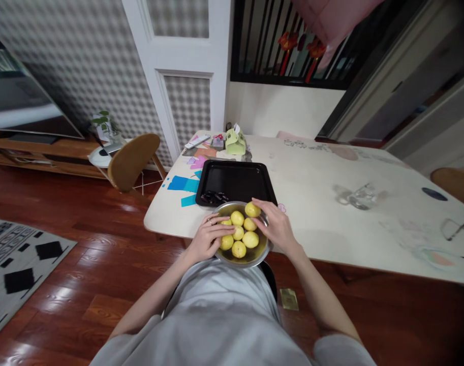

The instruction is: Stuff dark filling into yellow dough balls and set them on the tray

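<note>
A round metal bowl (242,263) with several yellow lemons (250,239) in it sits in front of my body, at the table's near edge. My right hand (276,223) pinches one lemon (252,209) at the bowl's far right rim. Over the left side of the bowl lies my left hand (209,236), a ring on one finger, its fingers stretched across lemons there; part of its thumb side is hidden. Just beyond the bowl is a black rectangular tray (237,178), with small dark shiny pieces (214,197) in its near left corner.
The white table (308,203) carries a green tissue box (235,141), a remote (197,142), a clear glass (363,197) and eyeglasses (458,229) farther right. A wooden chair (134,161) stands at the left end. Patterned rug (22,264) covers floor on the left.
</note>
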Demonstrator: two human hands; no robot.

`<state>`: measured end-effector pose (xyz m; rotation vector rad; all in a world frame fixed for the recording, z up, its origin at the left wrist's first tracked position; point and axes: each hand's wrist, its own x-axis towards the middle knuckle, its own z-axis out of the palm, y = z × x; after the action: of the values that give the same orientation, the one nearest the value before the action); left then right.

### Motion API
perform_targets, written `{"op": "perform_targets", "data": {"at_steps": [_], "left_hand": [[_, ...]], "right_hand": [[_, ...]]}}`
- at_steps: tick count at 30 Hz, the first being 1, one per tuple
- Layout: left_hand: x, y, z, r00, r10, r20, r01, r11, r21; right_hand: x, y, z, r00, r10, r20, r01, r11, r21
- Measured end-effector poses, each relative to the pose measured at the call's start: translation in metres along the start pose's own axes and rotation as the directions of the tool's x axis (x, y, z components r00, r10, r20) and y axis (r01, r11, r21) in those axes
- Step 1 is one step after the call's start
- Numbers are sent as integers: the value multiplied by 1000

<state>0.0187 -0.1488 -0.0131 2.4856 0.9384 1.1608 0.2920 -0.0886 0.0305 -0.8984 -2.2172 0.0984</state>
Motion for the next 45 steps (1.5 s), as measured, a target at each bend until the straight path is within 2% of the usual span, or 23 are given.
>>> {"op": "perform_targets", "data": {"at_steps": [4,8,16,19,24,28,32,35,37,39,42,45], "left_hand": [[0,0,-1,1000,-16,22,15,1000,3],[1,0,-2,1000,-18,24,18,1000,7],[0,0,-1,999,-31,26,31,999,9],[-1,0,-1,999,-33,21,33,999,5],[0,2,2,999,-51,0,51,999,7],[2,5,6,998,-54,-42,54,999,1],[4,5,2,997,-64,-49,61,996,-72],[7,-5,-11,974,-119,-192,99,989,-111],[9,-20,-22,929,-180,-323,176,983,-43],[10,-40,-32,887,-218,-406,274,958,85],[9,-69,-42,876,-242,-418,367,896,251],[9,-87,-45,883,-298,-363,419,849,321]], "right_hand": [[-13,-7,6,999,19,25,-21,998,55],[-11,-6,15,998,30,58,-35,995,90],[-8,-8,18,995,73,66,-75,997,26],[-15,-15,13,997,80,20,-81,996,34],[-37,-22,11,986,113,-123,-97,987,127],[-51,-14,16,969,123,-214,-72,970,231],[-57,-1,21,967,100,-236,-30,958,284],[-58,2,23,970,70,-234,4,953,302],[-58,1,25,969,63,-239,16,948,317],[-59,-2,28,967,67,-247,21,941,337],[-61,-4,33,966,76,-248,20,931,364],[-62,-3,38,960,69,-272,40,925,379]]}}
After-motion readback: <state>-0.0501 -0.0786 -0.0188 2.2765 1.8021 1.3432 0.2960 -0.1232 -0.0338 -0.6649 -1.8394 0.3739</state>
